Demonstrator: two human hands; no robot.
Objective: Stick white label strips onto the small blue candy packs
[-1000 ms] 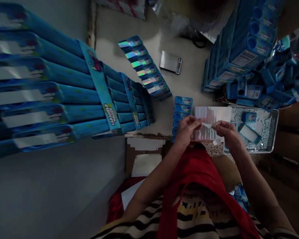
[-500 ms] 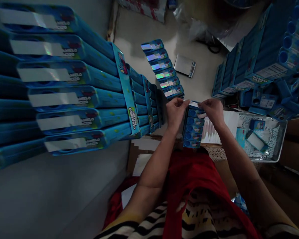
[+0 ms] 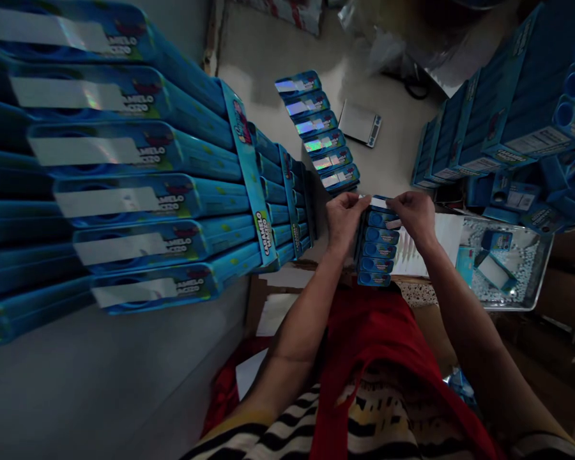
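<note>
In the head view a row of narrow blue candy boxes (image 3: 377, 250) stands in front of me, each with a round opening in its top. Across the farthest box lies a white adhesive strip (image 3: 379, 202). My left hand (image 3: 344, 222) pinches its left end, and my right hand (image 3: 418, 217) has thumb and forefinger closed at its right end. A second short white strip (image 3: 393, 224) hangs by the right fingers, over the second box. Beside the right wrist lies a sheet of white strips (image 3: 424, 246). Just behind, another row of blue boxes (image 3: 326, 137) carries shiny strips.
Tall stacks of strip-covered blue boxes (image 3: 119, 150) fill the left side. More blue boxes (image 3: 489, 121) are stacked at the right. A small scale (image 3: 359, 124) lies farther back. At right, a metal tray (image 3: 539, 281) holds white beads and small boxes.
Both hands stay at the farthest box with the strip between them. The view has shifted slightly; little else differs.
</note>
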